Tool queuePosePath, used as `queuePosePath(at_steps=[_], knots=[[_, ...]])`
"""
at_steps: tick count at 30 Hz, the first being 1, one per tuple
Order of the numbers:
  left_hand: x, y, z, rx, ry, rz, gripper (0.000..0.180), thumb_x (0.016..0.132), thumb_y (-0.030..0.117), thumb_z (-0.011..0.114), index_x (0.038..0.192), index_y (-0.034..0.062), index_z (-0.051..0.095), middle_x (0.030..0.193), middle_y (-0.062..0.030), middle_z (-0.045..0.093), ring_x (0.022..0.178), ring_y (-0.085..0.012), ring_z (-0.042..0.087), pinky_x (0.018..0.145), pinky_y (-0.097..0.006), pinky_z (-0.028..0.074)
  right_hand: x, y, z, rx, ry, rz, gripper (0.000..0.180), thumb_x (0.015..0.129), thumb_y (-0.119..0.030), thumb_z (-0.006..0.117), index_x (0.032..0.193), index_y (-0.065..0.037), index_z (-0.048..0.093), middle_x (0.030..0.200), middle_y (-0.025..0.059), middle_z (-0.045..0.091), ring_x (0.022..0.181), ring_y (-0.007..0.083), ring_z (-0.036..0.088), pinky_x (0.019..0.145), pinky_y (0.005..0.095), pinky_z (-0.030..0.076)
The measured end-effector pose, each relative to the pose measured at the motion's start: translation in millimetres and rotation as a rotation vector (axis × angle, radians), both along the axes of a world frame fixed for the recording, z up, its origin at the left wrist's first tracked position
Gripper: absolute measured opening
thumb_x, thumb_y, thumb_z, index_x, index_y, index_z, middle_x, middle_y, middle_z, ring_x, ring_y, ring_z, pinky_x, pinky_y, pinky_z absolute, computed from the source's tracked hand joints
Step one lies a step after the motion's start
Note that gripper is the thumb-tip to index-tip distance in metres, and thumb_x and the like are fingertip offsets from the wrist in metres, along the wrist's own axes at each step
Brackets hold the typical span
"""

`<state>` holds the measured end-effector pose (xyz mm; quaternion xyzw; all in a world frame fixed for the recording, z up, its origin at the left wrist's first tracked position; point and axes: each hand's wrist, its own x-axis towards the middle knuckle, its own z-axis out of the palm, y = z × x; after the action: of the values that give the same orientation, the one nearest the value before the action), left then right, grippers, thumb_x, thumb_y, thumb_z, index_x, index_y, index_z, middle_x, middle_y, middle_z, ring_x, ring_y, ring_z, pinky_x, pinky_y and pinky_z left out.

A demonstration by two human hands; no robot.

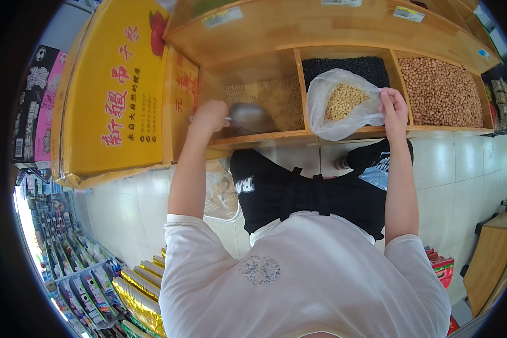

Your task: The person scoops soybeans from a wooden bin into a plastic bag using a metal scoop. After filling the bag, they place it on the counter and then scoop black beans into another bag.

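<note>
Wooden bins [265, 137] face us. Our left hand [211, 116] grips a metal scoop [250, 116] at the tan grain [279, 93]; our right hand [394, 108] pinches the edge of a translucent bag [333, 130] of yellow beans [345, 101], in front of black beans [352, 65].

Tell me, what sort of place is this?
Probably a grocery shop or supermarket: open wooden bins hold loose dry goods, the left hand holds a grey scoop, and packaged goods hang in rows at the lower left.

Hd cam, L | fisheye | looks dn fr abv | shirt [321, 276] nr, bins [250, 61] farther
</note>
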<state>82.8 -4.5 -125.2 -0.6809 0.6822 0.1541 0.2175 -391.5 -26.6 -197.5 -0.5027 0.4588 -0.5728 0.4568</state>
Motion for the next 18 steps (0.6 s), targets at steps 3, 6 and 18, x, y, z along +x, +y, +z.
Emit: queuePosePath(at_steps=[3, 6, 18], knots=[[9, -5, -33, 0.013, 0.126, -0.026, 0.027, 0.08, 0.021, 0.085, 0.1, 0.0044, 0.077, 0.096, -0.0202, 0.073, 0.094, -0.0382, 0.069, 0.083, -0.045, 0.054, 1, 0, 1, 0.017, 0.016, -0.011, 0.015, 0.105, -0.017, 0.062, 0.109, -0.004, 0.068, 0.079, -0.0054, 0.059, 0.07, 0.0028, 0.05, 0.064, 0.0182, 0.039], [10, -10, -67, -0.043, 0.265, 0.006, 0.024, 0.083, 0.022, 0.082, 0.098, 0.0035, 0.076, 0.09, -0.0206, 0.073, 0.088, -0.0377, 0.07, 0.077, -0.046, 0.054, 1, 0, 1, 0.013, 0.003, -0.008, 0.015, 0.105, -0.017, 0.062, 0.109, -0.004, 0.068, 0.079, -0.0054, 0.059, 0.07, 0.0026, 0.05, 0.064, 0.018, 0.039], [17, -48, -140, 0.085, 0.648, 0.452, 0.021, 0.096, 0.025, 0.074, 0.105, 0.0053, 0.076, 0.08, -0.0057, 0.071, 0.066, -0.0141, 0.063, 0.059, -0.032, 0.051, 0, -1, -2, 0.014, 0.039, -0.015, 0.014, 0.104, -0.016, 0.062, 0.109, -0.005, 0.068, 0.078, -0.0061, 0.059, 0.069, 0.0021, 0.049, 0.062, 0.0181, 0.037]])
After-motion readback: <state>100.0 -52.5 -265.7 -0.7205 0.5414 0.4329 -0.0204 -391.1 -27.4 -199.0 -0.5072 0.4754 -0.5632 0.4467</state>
